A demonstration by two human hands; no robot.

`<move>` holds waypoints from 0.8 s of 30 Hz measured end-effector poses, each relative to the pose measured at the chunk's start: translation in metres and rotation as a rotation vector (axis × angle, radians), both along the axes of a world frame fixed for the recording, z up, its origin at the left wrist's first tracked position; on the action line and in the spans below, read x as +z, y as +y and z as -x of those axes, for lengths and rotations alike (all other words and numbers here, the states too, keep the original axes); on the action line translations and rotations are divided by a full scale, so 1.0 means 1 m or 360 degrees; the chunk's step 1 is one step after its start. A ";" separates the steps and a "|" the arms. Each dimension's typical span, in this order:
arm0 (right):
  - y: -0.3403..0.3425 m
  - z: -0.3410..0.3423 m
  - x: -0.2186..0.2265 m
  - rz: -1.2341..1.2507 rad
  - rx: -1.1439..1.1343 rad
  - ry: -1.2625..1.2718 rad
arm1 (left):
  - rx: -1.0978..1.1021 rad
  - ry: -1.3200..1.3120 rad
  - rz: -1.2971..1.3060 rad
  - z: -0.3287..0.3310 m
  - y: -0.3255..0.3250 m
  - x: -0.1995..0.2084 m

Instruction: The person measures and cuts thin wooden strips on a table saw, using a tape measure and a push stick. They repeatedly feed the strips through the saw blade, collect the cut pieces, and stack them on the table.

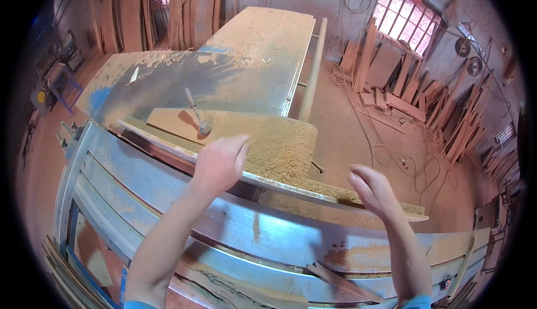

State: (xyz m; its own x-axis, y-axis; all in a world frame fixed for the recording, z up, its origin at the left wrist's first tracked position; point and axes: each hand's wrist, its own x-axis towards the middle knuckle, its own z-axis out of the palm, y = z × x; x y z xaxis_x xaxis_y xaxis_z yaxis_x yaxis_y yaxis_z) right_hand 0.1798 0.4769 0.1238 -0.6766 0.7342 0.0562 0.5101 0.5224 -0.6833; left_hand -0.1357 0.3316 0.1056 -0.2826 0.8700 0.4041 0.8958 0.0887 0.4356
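My left hand (220,162) is curled into a fist above the long sawdust-covered rail (279,187) of a large table saw. Beside it, a lever with a round knob (204,128) stands up from a wooden panel heaped with sawdust (282,147). Farther right, over the same rail's right end, my right hand (373,189) is also closed, its thumb along the curled fingers. The undersides of both hands are hidden, so anything inside them does not show.
A metal sliding table (268,225) runs across in front of me, with a rough-edged board (224,284) on the near side. Beyond lies a dusty machine table (184,79). Wood offcuts (391,74) lean on the right wall; cables (414,166) trail over the floor.
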 end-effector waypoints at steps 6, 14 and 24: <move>0.076 0.073 -0.099 0.0315 0.0086 -0.0697 | -0.0115 0.0200 0.0263 0.006 0.083 -0.025; 0.076 0.077 -0.119 0.0541 0.0293 -0.0500 | -0.0329 0.0146 0.0763 -0.083 -0.034 -0.054; 0.078 0.084 -0.120 0.0625 0.0303 -0.0510 | -0.0233 0.0349 0.0826 -0.057 -0.041 -0.096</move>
